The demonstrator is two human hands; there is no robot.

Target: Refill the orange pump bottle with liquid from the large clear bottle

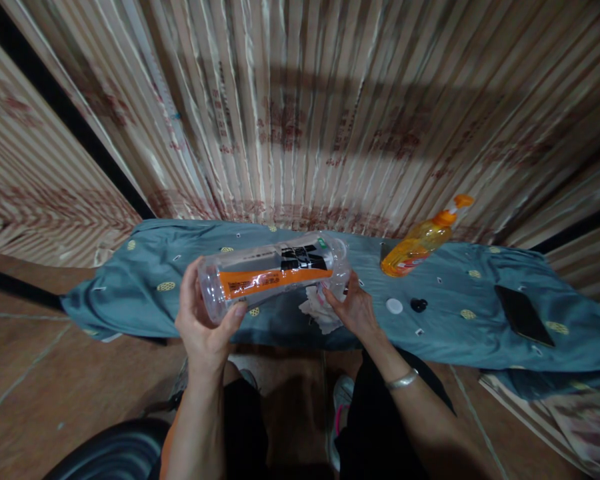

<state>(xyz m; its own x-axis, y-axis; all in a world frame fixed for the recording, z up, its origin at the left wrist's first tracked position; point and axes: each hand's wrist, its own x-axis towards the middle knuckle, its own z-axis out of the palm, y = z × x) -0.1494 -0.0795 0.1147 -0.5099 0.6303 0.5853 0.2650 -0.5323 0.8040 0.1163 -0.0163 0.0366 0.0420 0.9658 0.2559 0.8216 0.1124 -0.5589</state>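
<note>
A clear plastic bottle (260,273) with an orange and black label lies on its side in the air between my hands, above the cloth-covered surface. My left hand (203,320) wraps round its base end at the left, thumb along the lower side. At the other end my right hand (355,308) grips around the bottle's mouth, its fingers partly hidden behind the clear plastic. A crumpled white tissue (323,313) shows just below that end; whether my right hand also holds it cannot be made out.
A pump bottle of orange liquid (417,243) stands on the teal patterned cloth (155,300) to the right. Near it lie a white disc (394,306) and a small black cap-like piece (419,305). Farther right is a dark phone (524,315). Behind hangs a striped curtain (290,120).
</note>
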